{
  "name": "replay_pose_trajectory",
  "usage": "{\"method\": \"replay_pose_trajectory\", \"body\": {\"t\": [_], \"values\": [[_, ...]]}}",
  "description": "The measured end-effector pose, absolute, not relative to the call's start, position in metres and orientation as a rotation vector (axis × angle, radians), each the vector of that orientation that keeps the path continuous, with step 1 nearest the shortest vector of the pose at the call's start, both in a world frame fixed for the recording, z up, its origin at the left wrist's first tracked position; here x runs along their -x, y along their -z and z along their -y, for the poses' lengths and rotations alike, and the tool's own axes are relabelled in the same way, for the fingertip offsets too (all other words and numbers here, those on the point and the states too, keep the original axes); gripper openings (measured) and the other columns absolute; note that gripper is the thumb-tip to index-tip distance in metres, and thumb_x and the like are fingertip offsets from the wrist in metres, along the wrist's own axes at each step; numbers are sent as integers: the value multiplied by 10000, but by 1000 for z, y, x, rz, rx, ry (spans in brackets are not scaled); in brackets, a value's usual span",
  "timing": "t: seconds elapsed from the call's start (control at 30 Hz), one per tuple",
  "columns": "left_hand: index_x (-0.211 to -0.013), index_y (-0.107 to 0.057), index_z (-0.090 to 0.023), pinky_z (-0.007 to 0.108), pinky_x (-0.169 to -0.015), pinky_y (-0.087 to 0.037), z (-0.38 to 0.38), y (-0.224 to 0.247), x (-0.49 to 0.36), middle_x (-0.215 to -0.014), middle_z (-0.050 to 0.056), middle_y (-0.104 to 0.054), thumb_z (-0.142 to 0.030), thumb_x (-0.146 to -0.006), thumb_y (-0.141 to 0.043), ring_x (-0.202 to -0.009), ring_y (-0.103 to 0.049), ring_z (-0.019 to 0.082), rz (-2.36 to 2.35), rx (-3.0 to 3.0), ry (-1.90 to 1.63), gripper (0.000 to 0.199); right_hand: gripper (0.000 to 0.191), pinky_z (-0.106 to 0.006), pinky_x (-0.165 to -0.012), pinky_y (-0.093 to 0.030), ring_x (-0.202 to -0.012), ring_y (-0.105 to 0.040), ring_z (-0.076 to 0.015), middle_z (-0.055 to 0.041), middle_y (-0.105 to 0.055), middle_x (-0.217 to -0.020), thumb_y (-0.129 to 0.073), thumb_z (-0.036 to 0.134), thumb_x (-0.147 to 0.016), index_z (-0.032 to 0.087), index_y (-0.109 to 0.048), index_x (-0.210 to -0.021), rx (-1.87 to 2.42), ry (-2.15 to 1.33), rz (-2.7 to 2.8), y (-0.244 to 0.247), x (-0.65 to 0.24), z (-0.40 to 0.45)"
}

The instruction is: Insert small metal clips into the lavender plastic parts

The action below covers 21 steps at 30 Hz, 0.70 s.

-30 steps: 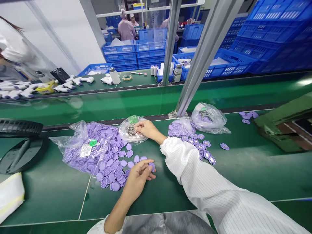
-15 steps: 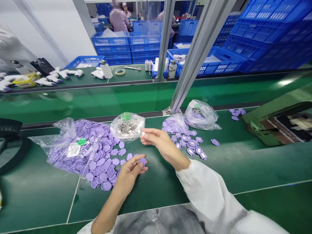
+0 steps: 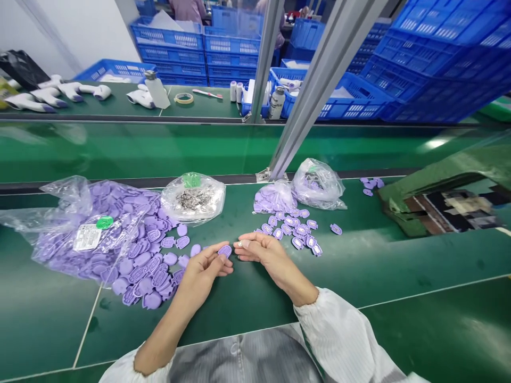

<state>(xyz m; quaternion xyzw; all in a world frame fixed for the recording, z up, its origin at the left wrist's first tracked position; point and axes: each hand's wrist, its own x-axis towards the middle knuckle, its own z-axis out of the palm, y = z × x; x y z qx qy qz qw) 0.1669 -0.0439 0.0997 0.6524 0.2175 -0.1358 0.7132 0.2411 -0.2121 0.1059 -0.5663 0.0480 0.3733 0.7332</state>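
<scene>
Head view, lower centre: left hand (image 3: 202,268) with fingers (image 3: 213,254) clamped on purple tag (image 3: 225,251); right hand (image 3: 266,255) just beside, fingers together, any hold unclear.

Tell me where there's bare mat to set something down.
Bare green bench mat runs right of the loose lavender pieces, up to the green flap, and in front of your left hand and right hand. It's crowded left of your left hand, around the large plastic bag.
</scene>
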Motion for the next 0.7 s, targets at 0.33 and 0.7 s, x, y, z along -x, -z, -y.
{"method": "replay_pose_trajectory", "body": {"t": [0.33, 0.7], "values": [[-1274, -552, -175, 270, -719, -546, 45, -103, -171, -801, 15, -648, -472, -841, -575, -757, -673, 151, -483, -1500, 326, 526, 413, -266, -846, -549, -869, -700, -142, -103, -713, -984, -743, 409, -722, 119, -608, -983, 1295, -843, -139, -106, -238, 213], [-1279, -560, -167, 330, -797, -554, 47, -93, -167, -898, 54, -703, -456, -856, -571, -848, -689, 188, -467, -1473, 292, 512, 323, -173, -448, -466, -520, -605, -90, -21, -660, -671, -708, 417, -708, 131, -628, -833, 1449, -923, -84, -103, -233, 193]]}}
